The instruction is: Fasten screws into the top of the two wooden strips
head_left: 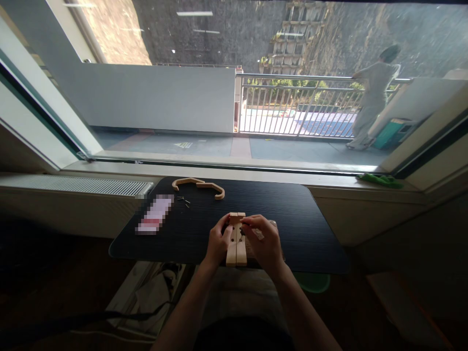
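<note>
Two light wooden blocks (236,248) lie side by side near the front edge of the black table, with several dark holes along them. My left hand (218,239) is wrapped around their left side, fingers closed on the wood. Above the right block, my right hand (265,236) is pinched, its fingertips near a hole; what sits between them is too small to name. Partly hidden under my right hand is a brownish, clear-wrapped item (272,223). Two curved wooden pieces (215,187) rest at the back of the table, with several small screws (187,201) in front of them.
A blurred-out pink and white item (155,214) lies on the left of the black table (300,219). Behind it are a radiator (106,186) and a window sill with a green cloth (380,181). A green basin (313,281) shows below. Outside, a person (373,97) leans on a railing.
</note>
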Motion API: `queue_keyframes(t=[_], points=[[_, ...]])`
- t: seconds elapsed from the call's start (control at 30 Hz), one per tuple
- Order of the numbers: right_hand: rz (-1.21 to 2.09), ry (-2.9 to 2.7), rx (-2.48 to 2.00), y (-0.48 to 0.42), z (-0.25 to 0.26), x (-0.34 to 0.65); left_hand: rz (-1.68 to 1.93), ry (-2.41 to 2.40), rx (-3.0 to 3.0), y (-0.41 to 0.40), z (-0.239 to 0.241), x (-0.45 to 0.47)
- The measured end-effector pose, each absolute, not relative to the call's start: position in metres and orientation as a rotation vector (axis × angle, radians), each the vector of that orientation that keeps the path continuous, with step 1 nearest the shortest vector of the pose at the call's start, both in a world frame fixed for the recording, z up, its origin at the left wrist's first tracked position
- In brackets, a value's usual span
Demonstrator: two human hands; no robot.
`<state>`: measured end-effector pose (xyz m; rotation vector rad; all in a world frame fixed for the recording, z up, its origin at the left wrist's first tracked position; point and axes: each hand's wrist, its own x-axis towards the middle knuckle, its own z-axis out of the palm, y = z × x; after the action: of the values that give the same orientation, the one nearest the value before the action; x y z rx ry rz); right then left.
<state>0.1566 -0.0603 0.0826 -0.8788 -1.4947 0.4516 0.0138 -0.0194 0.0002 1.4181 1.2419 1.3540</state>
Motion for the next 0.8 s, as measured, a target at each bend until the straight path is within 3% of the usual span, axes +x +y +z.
queue_keyframes(t=[0.8], points=[[0.364, -1.696, -0.865, -0.0575, 0.0898, 0.1626, 1.365, 1.25, 1.39, -0.0182, -0.0016, 0.013]])
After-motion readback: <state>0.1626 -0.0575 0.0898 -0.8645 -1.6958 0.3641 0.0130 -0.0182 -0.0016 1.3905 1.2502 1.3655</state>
